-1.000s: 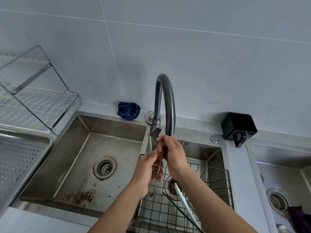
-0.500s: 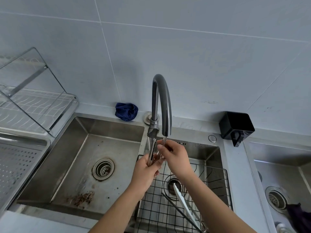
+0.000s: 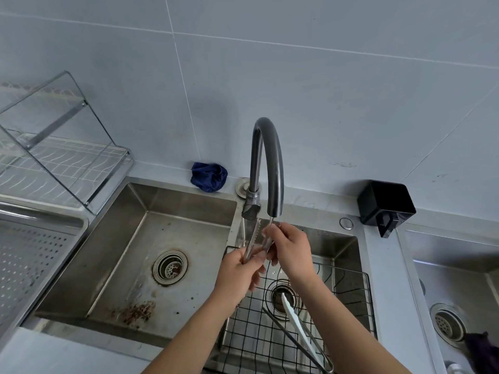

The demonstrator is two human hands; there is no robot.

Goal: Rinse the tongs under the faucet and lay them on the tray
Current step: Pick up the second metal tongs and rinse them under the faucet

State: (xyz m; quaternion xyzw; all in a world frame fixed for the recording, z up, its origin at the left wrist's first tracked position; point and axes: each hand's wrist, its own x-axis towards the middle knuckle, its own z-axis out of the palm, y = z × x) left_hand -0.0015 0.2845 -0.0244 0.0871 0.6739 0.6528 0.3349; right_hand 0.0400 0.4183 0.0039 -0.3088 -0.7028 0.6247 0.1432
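**While the tongs (image 3: pixel 254 236) are up at the spout, the tray (image 3: pixel 43 215) waits**

As far as this view shows, you are in the rinsing half of the job, and nothing of the laying-down half is done. Your left hand (image 3: pixel 240 273) has its fingers curled round the lower stretch of the tongs. It holds them nearly upright, toothed tips pointing up, just beneath the mouth of the faucet (image 3: pixel 272 163). Your right hand (image 3: pixel 291 252) pinches the right-hand arm of the tongs between thumb and fingertips near the top, as if to rub it. Both hands are closed on the one tool; neither is free.

The tongs are over the near-left part of the right basin, above the black wire basket (image 3: pixel 348 290), where a white-tipped pair (image 3: pixel 290 310) lies. A few drops show under your hands, but I cannot tell whether water is running, so I cannot say how clean the tool is.

By my reading, this is what is left:
- Finish rinsing both arms.
- Let go with one hand.
- Carry the tongs left across the other basin (image 3: pixel 151 238).
- Lay them flat on the perforated tray at the far left, well apart from where you hold them now.

Wet steel is likely slick, so mind your grip on that carry.
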